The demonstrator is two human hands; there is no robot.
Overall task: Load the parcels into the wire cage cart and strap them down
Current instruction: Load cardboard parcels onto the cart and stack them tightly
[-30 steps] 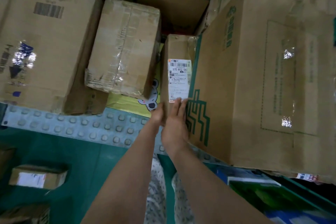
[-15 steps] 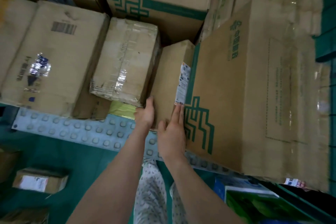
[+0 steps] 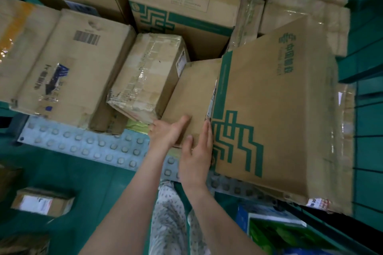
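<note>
Rolled over now, the slim parcel (image 3: pixel 192 93) leans label-side against the big green-printed box (image 3: pixel 269 109), wedged between it and the taped box (image 3: pixel 145 76), left hand (image 3: pixel 167 133) gripping its near corner, right hand (image 3: pixel 196 155) pressed flat, fingers straight, along its edge.

The left grip (image 3: pixel 165 134) and right grip (image 3: pixel 196 157) meet at the near end of a slim parcel (image 3: pixel 190 93), wedged between a tilted box (image 3: pixel 145 76) just left and a large box (image 3: pixel 279 109) just right (both against it). A far box (image 3: pixel 186 6) lies beyond; a small parcel (image 3: pixel 41 203) sits on the floor (image 3: pixel 93 192), well left.
</note>
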